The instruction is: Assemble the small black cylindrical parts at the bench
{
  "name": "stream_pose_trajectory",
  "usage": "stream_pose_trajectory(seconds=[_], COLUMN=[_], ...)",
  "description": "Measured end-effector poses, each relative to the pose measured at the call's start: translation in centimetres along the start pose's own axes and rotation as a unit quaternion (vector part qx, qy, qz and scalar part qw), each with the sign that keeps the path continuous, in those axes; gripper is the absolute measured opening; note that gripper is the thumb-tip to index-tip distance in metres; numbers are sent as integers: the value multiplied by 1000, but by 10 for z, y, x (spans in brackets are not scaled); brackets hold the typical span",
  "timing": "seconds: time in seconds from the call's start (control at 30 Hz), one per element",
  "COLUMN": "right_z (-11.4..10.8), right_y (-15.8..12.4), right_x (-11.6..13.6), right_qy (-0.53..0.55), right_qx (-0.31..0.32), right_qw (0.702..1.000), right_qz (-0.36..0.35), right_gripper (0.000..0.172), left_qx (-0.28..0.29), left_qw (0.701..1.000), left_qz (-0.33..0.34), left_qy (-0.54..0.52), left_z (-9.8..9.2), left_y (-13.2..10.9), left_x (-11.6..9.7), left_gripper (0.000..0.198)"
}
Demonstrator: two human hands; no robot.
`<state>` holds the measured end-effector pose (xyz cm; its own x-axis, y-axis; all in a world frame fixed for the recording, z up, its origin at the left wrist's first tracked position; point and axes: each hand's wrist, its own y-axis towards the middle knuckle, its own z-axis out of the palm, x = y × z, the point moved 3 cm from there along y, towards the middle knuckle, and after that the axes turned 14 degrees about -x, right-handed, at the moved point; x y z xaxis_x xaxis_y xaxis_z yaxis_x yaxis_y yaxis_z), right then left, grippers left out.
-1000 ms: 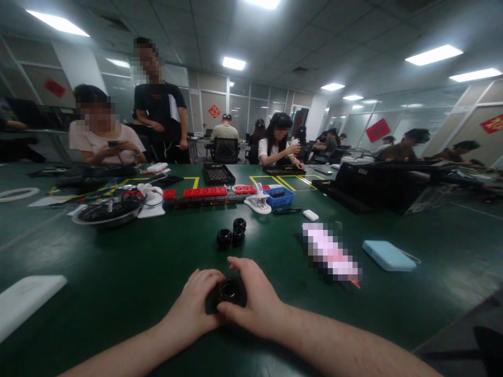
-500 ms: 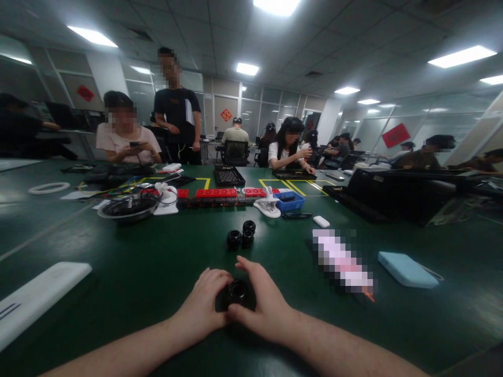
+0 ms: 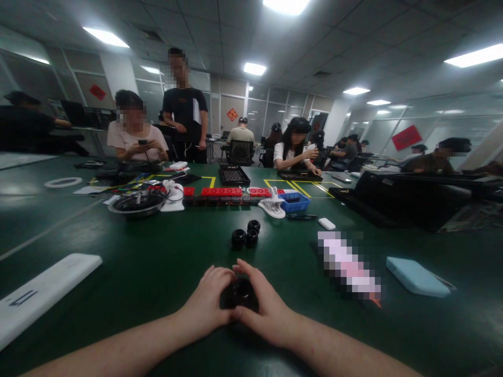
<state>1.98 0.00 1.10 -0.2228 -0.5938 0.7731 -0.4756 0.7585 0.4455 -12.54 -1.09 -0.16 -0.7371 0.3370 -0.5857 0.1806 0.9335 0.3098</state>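
Both my hands surround a glossy black tyre-like ring with a round hole in its top, low over the near middle of the green table. My left hand curves around its left side, fingers at the back and thumb in front. From the right, my right hand closes on it the same way, the two thumbs meeting at the front. The ring's underside is hidden, so I cannot tell whether it touches the table. Just beyond my fingers stand three similar black ribbed rings, grouped close together.
Farther back lie red blocks, a white clip, a blue basket and a metal bowl with cables. A long white box is at left, a light-blue case at right. Co-workers sit across the table.
The whole scene has shifted slightly to the right as my head turned. My right fingertips have come closer to my left ones; both hands stay around the black ring.
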Motion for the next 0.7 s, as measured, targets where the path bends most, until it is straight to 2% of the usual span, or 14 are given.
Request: stream_pose_trajectory(seconds=[0.1,0.23,0.37,0.53,0.7], right_z=[1,3,2,2,1], right_y=[1,2,0,-2,1], right_x=[-4,-9,-7,-2,-5], right_qy=[-21,-34,-24,-18,-42], right_qx=[-23,-44,-46,-1,-59], right_qw=[999,996,998,1000,996], right_qz=[33,67,38,5,43], right_gripper=[74,62,58,69,63], left_qx=[-1,-10,-7,-6,-12], left_qw=[1000,1000,1000,1000,1000], left_qz=[1,0,3,2,0], left_qy=[-1,-3,-7,-6,-7], left_z=[1,2,3,2,1], left_y=[0,-1,-1,-1,-1], left_x=[1,2,4,4,0], left_gripper=[38,39,44,45,35])
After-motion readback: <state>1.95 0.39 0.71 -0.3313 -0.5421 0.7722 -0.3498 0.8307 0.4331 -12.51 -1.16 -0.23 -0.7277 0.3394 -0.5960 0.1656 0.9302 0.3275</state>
